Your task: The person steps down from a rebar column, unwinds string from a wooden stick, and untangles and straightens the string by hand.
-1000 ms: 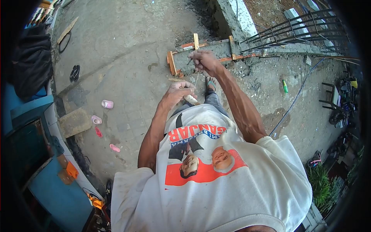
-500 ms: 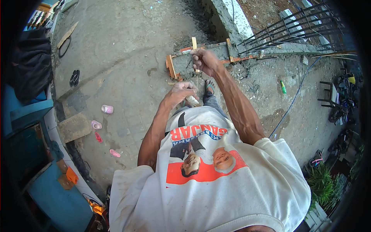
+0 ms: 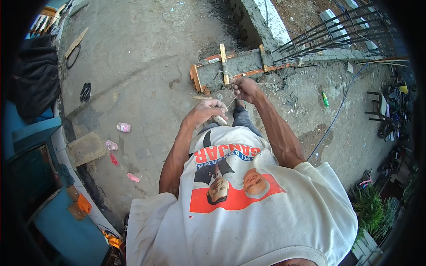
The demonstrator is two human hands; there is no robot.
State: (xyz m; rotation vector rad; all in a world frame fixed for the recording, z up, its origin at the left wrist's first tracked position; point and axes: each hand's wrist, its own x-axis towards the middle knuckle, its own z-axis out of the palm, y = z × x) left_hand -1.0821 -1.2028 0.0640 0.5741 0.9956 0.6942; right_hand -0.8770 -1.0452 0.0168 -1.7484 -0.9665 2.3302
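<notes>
My left hand (image 3: 206, 112) is closed around a roll of pale string (image 3: 219, 119), just above my shirt hem. To its right, my right hand (image 3: 247, 90) is closed in a pinch on the string (image 3: 232, 101), which runs slanting between both hands. My right fingertips are close to the lower end of a wooden strip (image 3: 223, 62); whether they touch it I cannot tell. String is wound around that strip, which lies across a wet-looking mortar-covered ledge (image 3: 242, 64). A second wooden strip (image 3: 263, 57) crosses the ledge further right.
A rebar cage (image 3: 337, 33) extends at the upper right, beside a low wall (image 3: 253, 22). A blue cable (image 3: 339, 111) and a green tube (image 3: 325, 99) lie on the right-hand ground. Pink clogs (image 3: 124, 127) and dark sandals (image 3: 85, 92) lie to the left.
My right hand has moved from over the wooden strip down and to the right, uncovering the string wound there. My left hand stays nearly in place with the roll.
</notes>
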